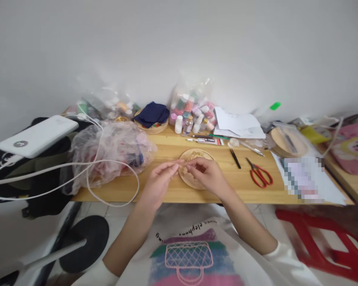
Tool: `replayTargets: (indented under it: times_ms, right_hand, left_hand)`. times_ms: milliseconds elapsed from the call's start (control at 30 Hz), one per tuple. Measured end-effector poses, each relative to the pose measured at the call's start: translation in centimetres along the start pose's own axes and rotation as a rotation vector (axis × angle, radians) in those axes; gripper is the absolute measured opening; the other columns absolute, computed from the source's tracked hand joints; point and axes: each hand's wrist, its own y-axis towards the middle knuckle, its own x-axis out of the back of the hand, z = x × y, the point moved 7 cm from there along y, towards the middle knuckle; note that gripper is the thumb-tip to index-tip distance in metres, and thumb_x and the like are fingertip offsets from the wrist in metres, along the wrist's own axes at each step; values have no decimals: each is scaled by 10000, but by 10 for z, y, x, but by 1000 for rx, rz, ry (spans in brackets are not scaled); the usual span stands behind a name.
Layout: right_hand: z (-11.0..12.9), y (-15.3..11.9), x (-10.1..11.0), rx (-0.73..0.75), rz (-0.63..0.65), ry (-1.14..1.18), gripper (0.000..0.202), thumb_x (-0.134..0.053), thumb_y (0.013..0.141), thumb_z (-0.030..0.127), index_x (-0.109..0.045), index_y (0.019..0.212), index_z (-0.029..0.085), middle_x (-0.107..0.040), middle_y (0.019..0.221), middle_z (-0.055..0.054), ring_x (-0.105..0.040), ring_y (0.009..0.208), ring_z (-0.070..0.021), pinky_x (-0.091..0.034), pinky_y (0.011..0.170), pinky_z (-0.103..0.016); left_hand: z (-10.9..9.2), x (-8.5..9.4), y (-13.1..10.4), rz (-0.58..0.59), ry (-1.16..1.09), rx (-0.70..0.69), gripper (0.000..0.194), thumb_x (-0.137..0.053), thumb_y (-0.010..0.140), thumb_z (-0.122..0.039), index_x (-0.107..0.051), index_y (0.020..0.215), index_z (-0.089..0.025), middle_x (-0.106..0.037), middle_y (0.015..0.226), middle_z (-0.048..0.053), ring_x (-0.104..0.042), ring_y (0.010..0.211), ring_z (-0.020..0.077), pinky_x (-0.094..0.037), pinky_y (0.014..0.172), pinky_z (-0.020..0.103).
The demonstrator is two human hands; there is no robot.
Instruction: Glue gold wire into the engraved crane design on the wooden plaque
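Observation:
Both hands are raised close together over a round wooden disc (193, 184) near the table's front edge. My left hand (163, 178) has its thumb and index finger pinched together, on something too small to make out. Facing it, my right hand (205, 173) is also closed in a pinch, its fingertips almost meeting the left ones; what they hold is hidden. Small gold-coloured bits (197, 153) show on the far part of the disc. Black tweezers (235, 158) and red-handled scissors (260, 174) lie to the right of the disc.
A crumpled plastic bag (107, 149) and a white power bank (37, 136) with a looped cable are at the left. Behind the disc are a glue tube (209, 141), small bottles (179, 124) and dark blue cloth (152, 114). White papers (240, 125) lie farther right.

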Motion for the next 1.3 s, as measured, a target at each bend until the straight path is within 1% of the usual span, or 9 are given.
replayTargets:
  times_ms: [167, 367, 633, 833, 967, 1067, 1133, 1233, 1300]
  right_hand:
    - [5, -34, 7, 3, -146, 307, 175, -622, 820, 324, -706, 861, 176, -679, 676, -7, -483, 503, -75, -382, 478, -207]
    - [-3, -46, 13, -4, -277, 517, 108, -694, 772, 289, -714, 837, 204, -711, 734, -11, -543, 554, -92, -462, 518, -226]
    - [-19, -48, 31, 2, -429, 439, 66, -687, 771, 197, -749, 789, 214, -722, 692, 13, -558, 534, -74, -449, 496, -197]
    - [-41, -42, 45, -42, -403, 342, 82, -657, 803, 204, -736, 783, 212, -670, 619, 18, -546, 530, -83, -450, 515, -213]
    - [-50, -41, 58, -76, -402, 276, 69, -648, 830, 218, -715, 813, 226, -661, 629, 24, -545, 533, -90, -455, 518, -225]
    - [-53, -38, 70, -18, -364, 149, 82, -622, 855, 198, -698, 838, 221, -690, 684, 10, -565, 557, -96, -461, 531, -225]
    - [-57, -35, 77, 51, -293, 17, 110, -590, 877, 189, -692, 847, 213, -718, 743, -12, -602, 607, -106, -472, 565, -227]
    - [-70, -30, 84, 108, -170, -253, 172, -535, 919, 208, -695, 857, 189, -728, 776, -42, -625, 658, -126, -458, 603, -237]
    - [-78, -26, 85, 128, -82, -437, 219, -513, 948, 252, -700, 863, 176, -718, 757, -50, -613, 649, -134, -423, 600, -246]
  left_hand:
    - [7, -38, -6, 117, -227, 81, 161, -833, 618, -287, -734, 700, -191, -754, 978, 45, -673, 938, 177, -512, 822, 285]
    - [24, -53, -8, 98, -301, 155, 96, -810, 666, -234, -741, 715, -188, -755, 963, 36, -681, 906, 166, -531, 830, 299]
    - [35, -64, 4, 30, -178, 169, 159, -870, 594, -289, -760, 690, -225, -751, 948, 10, -663, 949, 163, -524, 857, 285]
    - [41, -73, 24, 28, 24, 157, 111, -855, 605, -285, -765, 662, -258, -730, 956, 2, -625, 1032, 172, -498, 924, 294]
    - [43, -87, 35, 94, 114, 159, 47, -806, 676, -286, -773, 702, -266, -718, 992, 20, -624, 1054, 202, -503, 951, 347]
    - [37, -95, 43, 167, 287, 80, 67, -739, 764, -289, -780, 814, -269, -718, 1017, 33, -624, 1066, 209, -498, 967, 354]
    - [25, -95, 48, 178, 518, -62, 129, -673, 833, -285, -768, 920, -272, -709, 1056, 34, -614, 1090, 204, -480, 994, 351]
    - [5, -88, 53, 131, 930, -310, 202, -607, 890, -274, -720, 1056, -256, -671, 1148, 44, -591, 1126, 208, -445, 1038, 375]
    - [-2, -80, 54, 90, 1171, -413, 256, -570, 911, -267, -680, 1138, -220, -643, 1196, 72, -576, 1147, 228, -432, 1050, 405]
